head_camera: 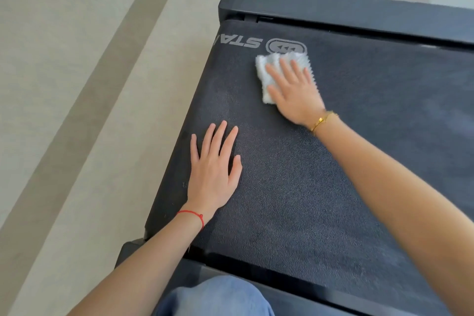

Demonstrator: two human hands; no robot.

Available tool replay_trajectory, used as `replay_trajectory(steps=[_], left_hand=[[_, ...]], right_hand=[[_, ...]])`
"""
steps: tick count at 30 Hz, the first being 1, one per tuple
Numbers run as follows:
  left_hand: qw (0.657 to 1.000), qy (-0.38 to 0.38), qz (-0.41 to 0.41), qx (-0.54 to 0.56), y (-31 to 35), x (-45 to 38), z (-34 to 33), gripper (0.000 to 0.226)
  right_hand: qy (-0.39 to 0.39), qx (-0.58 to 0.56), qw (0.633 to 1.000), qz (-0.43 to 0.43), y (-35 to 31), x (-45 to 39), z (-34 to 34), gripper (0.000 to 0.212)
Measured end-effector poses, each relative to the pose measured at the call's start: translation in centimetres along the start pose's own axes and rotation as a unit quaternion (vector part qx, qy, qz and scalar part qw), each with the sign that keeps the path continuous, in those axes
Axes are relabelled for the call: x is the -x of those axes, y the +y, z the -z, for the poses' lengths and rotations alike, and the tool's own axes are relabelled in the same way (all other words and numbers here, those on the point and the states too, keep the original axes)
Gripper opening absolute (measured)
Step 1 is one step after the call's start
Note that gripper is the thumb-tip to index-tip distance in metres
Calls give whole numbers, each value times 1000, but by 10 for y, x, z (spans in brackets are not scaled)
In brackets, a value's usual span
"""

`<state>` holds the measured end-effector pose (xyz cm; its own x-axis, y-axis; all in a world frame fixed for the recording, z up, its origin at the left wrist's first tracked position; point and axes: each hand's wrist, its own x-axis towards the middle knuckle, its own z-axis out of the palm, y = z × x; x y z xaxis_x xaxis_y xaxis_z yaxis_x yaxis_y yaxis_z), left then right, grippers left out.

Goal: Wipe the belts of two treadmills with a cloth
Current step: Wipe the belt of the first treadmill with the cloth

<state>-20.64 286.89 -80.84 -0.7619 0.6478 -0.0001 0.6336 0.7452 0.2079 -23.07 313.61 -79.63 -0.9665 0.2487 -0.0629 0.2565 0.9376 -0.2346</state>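
Flatly, white fluffy folded cloth [266, 77] was pressed at 1 o'clock on dark textured treadmill belt [320, 187] by right hand [295, 92], fingers straight; left hand [214, 169] was laid flat, fingers spread, at 9 o'clock.

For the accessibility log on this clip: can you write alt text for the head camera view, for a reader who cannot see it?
A person's right hand presses a folded white cloth flat on a black treadmill belt, near a printed logo. The left hand rests flat on the belt nearer the camera. Pale floor lies to the left.
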Motion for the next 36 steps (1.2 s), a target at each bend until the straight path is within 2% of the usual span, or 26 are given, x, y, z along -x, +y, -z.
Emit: replay_trajectory(steps=[3,5,9,11,13,15,19,22,24,28,30,34,36], left_hand=[[999,11,11,29,-3,6,5,54],[999,11,16,30,-10,16,7,55],[999,1,22,30,-31,47,11,57],[999,-4,28,25,-40,62,13,59],[999,-7,39,19,-49,77,16,60],[998,-6,55,22,-55,90,19,63],[995,2,92,41,-62,110,25,64],[992,8,111,54,-64,122,27,60],[991,11,116,69,-64,127,27,60],[992,19,101,78,-65,127,28,56],[991,21,104,79,-65,128,28,55],[988,37,121,88,-65,130,27,54],[988,47,112,93,-66,131,26,51]], right_hand=[[-30,-5,995,98,-34,53,-11,58],[-48,-10,991,122,-41,79,-15,58],[-48,-9,997,63,-43,66,-12,55],[-44,-7,999,15,-57,46,-11,54],[-39,5,999,7,-79,37,-12,54],[-44,24,997,57,-102,46,-18,55],[-63,48,972,219,-146,108,-38,56],[-79,29,961,262,-151,144,-47,55],[-73,33,967,244,-140,141,-45,55],[-45,39,992,107,-123,101,-31,55],[-43,37,995,85,-131,98,-30,55],[-66,53,970,227,-163,144,-46,57],[-84,53,957,272,-169,166,-51,56]])
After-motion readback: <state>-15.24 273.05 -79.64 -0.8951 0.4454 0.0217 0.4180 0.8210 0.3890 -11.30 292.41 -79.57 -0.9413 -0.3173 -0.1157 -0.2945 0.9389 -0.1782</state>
